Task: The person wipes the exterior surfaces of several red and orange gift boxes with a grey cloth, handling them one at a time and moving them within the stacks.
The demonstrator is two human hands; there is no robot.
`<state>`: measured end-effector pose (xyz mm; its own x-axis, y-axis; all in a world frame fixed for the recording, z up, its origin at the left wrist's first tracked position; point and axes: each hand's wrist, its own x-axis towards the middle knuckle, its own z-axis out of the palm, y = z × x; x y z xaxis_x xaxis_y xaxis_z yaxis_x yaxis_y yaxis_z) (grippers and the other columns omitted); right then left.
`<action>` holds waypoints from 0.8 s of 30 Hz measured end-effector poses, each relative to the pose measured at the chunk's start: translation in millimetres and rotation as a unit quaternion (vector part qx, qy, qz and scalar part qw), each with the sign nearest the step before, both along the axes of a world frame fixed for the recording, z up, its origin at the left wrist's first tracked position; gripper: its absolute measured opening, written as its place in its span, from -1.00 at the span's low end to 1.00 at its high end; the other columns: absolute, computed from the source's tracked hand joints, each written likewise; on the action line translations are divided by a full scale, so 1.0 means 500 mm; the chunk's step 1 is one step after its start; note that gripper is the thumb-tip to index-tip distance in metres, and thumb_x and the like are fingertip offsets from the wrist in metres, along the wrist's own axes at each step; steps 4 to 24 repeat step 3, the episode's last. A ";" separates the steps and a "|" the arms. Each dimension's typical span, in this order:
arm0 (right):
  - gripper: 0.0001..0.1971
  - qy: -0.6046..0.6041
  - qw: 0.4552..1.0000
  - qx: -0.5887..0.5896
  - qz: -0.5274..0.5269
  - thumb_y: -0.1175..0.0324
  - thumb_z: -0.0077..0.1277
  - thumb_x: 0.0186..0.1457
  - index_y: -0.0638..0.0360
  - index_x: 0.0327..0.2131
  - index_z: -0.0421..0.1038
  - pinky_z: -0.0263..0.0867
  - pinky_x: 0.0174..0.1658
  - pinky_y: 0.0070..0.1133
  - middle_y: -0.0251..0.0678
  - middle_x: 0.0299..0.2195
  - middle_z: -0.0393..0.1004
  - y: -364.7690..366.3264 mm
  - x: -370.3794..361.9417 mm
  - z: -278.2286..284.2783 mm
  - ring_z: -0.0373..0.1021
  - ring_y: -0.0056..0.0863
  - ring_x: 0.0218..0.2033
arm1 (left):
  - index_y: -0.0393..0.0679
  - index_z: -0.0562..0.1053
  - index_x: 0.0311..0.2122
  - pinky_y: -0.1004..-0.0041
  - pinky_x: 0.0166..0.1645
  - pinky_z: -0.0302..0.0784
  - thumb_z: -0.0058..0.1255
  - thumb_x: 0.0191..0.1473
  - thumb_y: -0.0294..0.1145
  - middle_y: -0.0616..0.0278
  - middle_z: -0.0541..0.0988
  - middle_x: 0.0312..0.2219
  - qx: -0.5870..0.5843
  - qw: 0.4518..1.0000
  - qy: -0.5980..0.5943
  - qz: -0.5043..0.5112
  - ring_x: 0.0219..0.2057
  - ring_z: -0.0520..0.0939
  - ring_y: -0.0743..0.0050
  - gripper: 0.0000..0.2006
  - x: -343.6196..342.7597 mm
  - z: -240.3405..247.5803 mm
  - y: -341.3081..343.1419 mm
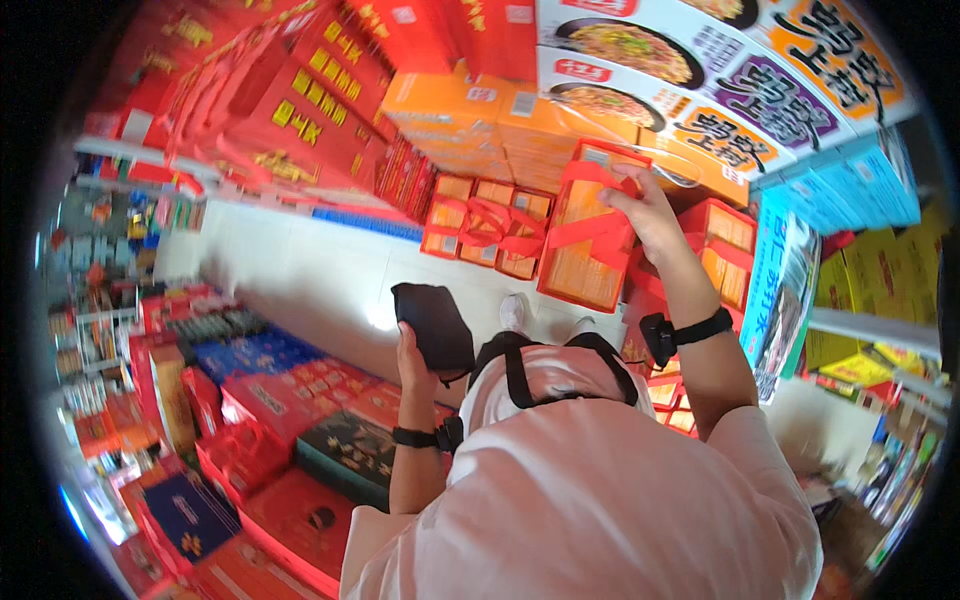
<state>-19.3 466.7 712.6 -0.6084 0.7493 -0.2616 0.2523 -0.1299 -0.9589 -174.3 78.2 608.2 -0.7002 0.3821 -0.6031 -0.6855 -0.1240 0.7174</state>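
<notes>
My left hand (413, 362) is closed on the edge of a dark, flat, soft-looking cloth or pouch (434, 325); I cannot tell which. A small dark loop shows at its lower end. My right hand (652, 215) grips the red ribbon handle (590, 228) of a red open-topped gift box (583, 285) filled with an orange carton. That box stands tilted in front of my feet. Just left of it, smaller red boxes with orange packs (475, 250) sit on the floor, their ribbons lying across the tops.
White noodle cartons (630, 55) are stacked over orange cartons (440, 110) ahead. Red gift boxes (290, 120) rise at the far left, blue cartons (845, 185) at the right. More red boxes (285, 515) lie at my left, beside pale tiled floor (290, 250).
</notes>
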 end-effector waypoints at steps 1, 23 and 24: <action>-0.45 0.062 0.990 -0.128 -0.023 0.39 0.20 0.00 0.14 0.09 0.25 0.26 0.05 -0.49 -0.14 0.00 0.41 -0.010 -0.012 0.005 0.35 -0.39 0.02 | -0.23 0.22 0.20 0.14 0.07 0.44 -0.19 0.20 0.18 0.04 0.42 0.04 -0.001 1.000 0.001 0.007 0.00 0.51 0.12 -0.31 0.009 -0.004 -0.007; -0.42 0.115 0.954 -0.276 0.002 0.46 0.10 0.05 0.06 0.16 0.15 0.27 0.08 -0.42 -0.13 0.08 0.32 -0.018 -0.034 -0.003 0.33 -0.33 0.04 | -0.23 0.19 0.21 0.06 0.13 0.37 -0.16 0.17 0.22 0.00 0.35 0.12 -0.002 1.000 0.003 0.013 0.03 0.48 0.05 -0.26 0.016 -0.027 -0.014; -0.42 0.115 0.954 -0.276 0.002 0.46 0.10 0.05 0.06 0.16 0.15 0.27 0.08 -0.42 -0.13 0.08 0.32 -0.018 -0.034 -0.003 0.33 -0.33 0.04 | -0.23 0.19 0.21 0.06 0.13 0.37 -0.16 0.17 0.22 0.00 0.35 0.12 -0.002 1.000 0.003 0.013 0.03 0.48 0.05 -0.26 0.016 -0.027 -0.014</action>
